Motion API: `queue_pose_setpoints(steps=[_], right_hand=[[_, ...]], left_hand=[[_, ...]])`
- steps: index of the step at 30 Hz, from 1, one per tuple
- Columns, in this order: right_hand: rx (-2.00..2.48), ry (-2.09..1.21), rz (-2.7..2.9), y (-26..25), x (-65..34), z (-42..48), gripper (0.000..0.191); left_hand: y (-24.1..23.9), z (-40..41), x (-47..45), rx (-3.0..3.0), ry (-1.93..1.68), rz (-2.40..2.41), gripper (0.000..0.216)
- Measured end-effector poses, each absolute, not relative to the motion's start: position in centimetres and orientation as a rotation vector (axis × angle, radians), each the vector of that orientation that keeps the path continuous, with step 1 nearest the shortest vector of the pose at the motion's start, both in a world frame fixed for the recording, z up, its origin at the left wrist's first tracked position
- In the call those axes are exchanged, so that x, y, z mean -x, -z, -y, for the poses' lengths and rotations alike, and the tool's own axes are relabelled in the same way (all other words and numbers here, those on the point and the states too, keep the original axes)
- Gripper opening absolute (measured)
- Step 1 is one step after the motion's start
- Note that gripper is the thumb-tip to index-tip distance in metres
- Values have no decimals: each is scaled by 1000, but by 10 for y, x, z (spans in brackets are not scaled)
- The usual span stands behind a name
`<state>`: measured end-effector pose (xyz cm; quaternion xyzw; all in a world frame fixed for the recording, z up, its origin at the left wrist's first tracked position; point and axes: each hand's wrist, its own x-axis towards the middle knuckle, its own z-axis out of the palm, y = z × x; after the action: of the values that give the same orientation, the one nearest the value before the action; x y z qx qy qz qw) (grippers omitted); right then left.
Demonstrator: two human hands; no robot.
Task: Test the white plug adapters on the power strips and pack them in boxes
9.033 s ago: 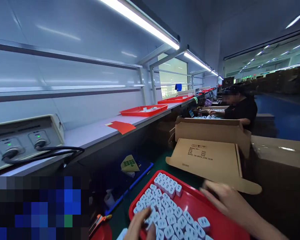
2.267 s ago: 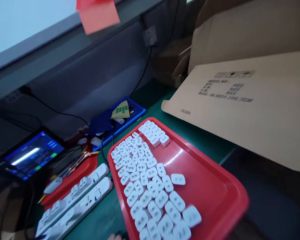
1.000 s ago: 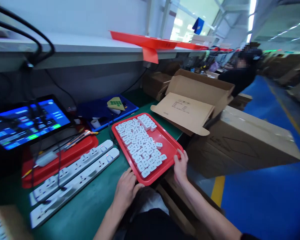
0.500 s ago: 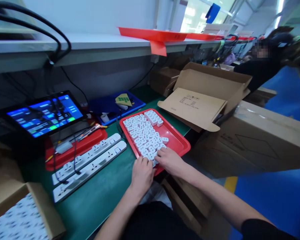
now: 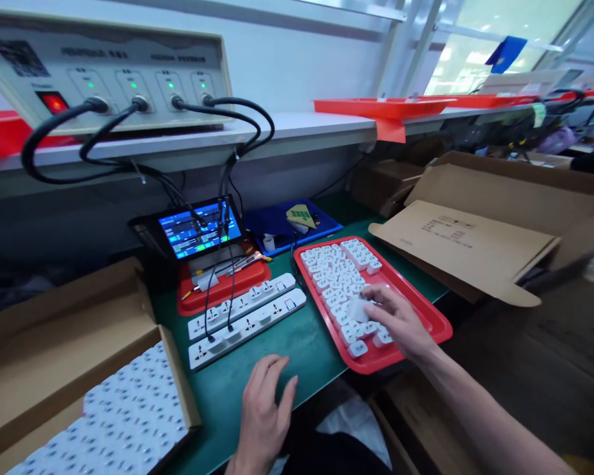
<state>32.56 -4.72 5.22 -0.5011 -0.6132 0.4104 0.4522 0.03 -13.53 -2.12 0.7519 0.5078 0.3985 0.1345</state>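
Green bench: power strips between red tray and carton of plugs.

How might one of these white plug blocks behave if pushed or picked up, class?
The white block pinched in the right hand looks unsquashed, so probably stiff. Its flat sides suggest sliding rather than rolling; its smooth-looking casing may be slightly slippery.

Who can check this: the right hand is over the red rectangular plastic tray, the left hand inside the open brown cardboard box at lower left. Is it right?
No: the head view shows the left hand outside, not inside, the box, over the green tabletop. The right hand is indeed over the red tray.
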Motion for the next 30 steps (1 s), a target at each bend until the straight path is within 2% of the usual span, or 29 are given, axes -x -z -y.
queue_pose_setpoints(steps=[2, 5, 8, 10, 13, 17, 23, 30], right_hand=[[1127, -1255, 1325, -51, -288, 33, 39], [1079, -1408, 1552, -43, -237, 7, 48], [1119, -1049, 2078, -31, -208, -22, 51], [1135, -748, 2350, -20, -198, -40, 44], [1123, -515, 2557, -4, -191, -61, 36], [1103, -397, 2662, 5, -185, -71, 38], [1033, -315, 2839, 8, -175, -71, 29], [845, -302, 2805, -7, -162, -74, 31]], left_hand=[[8, 137, 25, -2151, -1187, -1544, 31], [-11, 135, 67, -2107, -1217, -1684, 30], [-21, 127, 108, -2040, -1217, -1846, 31], [-20, 121, 128, -1974, -1190, -1946, 35], [-13, 107, 145, -1877, -1121, -2052, 44], [-1, 85, 154, -1895, -992, -2037, 45], [5, 62, 154, -1929, -828, -1987, 21], [4, 58, 149, -1913, -845, -1931, 13]])
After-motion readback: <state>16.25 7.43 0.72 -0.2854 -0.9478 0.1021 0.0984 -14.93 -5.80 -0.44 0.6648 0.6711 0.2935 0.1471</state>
